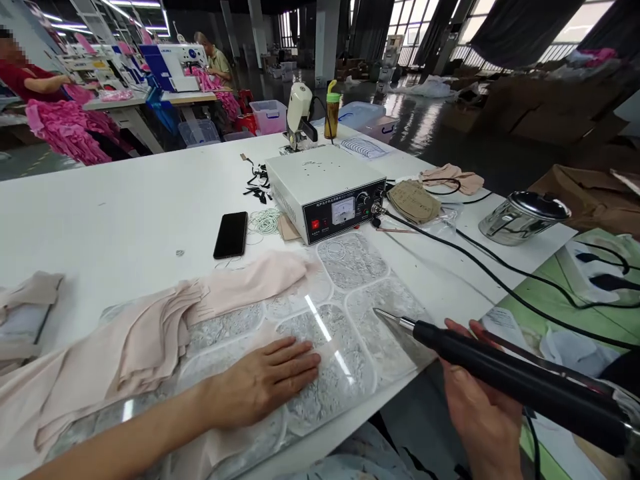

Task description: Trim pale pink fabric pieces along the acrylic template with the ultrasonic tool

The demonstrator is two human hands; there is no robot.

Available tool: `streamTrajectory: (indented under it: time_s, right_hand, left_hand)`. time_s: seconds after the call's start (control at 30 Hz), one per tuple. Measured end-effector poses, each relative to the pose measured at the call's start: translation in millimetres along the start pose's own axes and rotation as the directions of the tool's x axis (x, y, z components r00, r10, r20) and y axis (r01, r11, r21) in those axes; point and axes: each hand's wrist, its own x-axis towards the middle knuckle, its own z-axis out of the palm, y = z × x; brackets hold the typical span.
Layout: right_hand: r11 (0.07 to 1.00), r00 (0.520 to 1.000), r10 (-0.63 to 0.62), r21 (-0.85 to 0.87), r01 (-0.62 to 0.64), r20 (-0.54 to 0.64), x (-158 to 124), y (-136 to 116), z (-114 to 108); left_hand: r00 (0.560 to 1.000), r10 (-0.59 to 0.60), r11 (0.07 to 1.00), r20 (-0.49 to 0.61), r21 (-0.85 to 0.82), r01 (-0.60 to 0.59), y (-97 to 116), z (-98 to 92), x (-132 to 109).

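My left hand (273, 380) lies flat, fingers stretched out, on a clear template sheet (340, 347) with rounded panels over a grey marbled surface. Pale pink fabric strips (155, 320) are piled on the sheet to its left, with one folded piece (255, 283) reaching beyond my fingers. My right hand (475, 393) is wrapped round the black handle of an ultrasonic cutter (480, 367). Its pointed metal tip points left, over the right part of the sheet; I cannot tell whether it touches.
A white control box (325, 177) with a lit red switch stands behind the sheet, cabled at its right. Near it are a phone (231, 235), green cord (265, 221), a bottle (332, 113) and a steel pot (523, 217). Co-workers sit at sewing machines (173, 67) at far left.
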Motion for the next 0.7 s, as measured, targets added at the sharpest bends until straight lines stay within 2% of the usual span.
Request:
streamTrajectory:
  time_s: [0.13, 0.4, 0.47, 0.57, 0.7]
  right_hand:
    - [0.988, 0.997, -0.044, 0.146, 0.052, -0.057, 6, -2, 21]
    - [0.953, 0.995, -0.011, 0.3, 0.04, -0.098, 27, -15, 44]
    - [0.94, 0.998, 0.024, 0.34, -0.001, -0.062, 26, -20, 48]
    - [0.923, 0.997, 0.045, 0.378, -0.068, 0.07, 19, -23, 55]
    - [0.914, 0.975, -0.02, 0.4, -0.072, 0.222, 12, -23, 65]
  left_hand:
    - [1.0, -0.01, 1.0, -0.02, -0.026, 0.009, -1, -2.5, 2]
    - [0.999, -0.041, 0.999, -0.034, -0.028, 0.04, 0, -6.9, 9]
    - [0.998, -0.048, 0.999, -0.046, -0.022, 0.047, 0, -6.1, 9]
    - [0.997, -0.05, 0.999, -0.058, -0.015, 0.05, 0, -4.5, 9]
    - [0.997, -0.054, 0.998, -0.046, -0.012, 0.054, 0, -2.4, 9]
